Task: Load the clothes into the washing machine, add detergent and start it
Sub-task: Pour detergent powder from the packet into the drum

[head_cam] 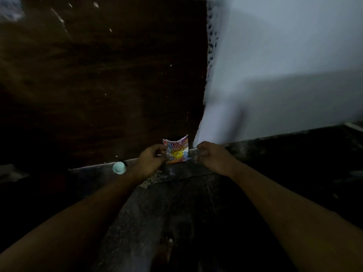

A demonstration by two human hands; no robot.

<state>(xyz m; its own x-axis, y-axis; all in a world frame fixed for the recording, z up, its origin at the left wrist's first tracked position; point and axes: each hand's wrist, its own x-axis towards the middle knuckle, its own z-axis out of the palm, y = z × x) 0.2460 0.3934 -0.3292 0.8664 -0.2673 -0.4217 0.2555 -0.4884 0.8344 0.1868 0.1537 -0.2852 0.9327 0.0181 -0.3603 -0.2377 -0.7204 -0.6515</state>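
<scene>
The left hand (151, 159) pinches the packet (177, 151) (torn top) standing against the door (102, 79). The right hand (209, 154), just right of the packet, is curled shut, empty.

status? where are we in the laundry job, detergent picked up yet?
Done: nothing can be confirmed; no washing machine or clothes are in view. In hand: the left hand is closing on the colourful detergent packet leaning against the dark wooden panel; the right hand is curled beside it, apparently empty. A small pale cup sits left. Left: lift the packet, add detergent, start the machine.
</scene>
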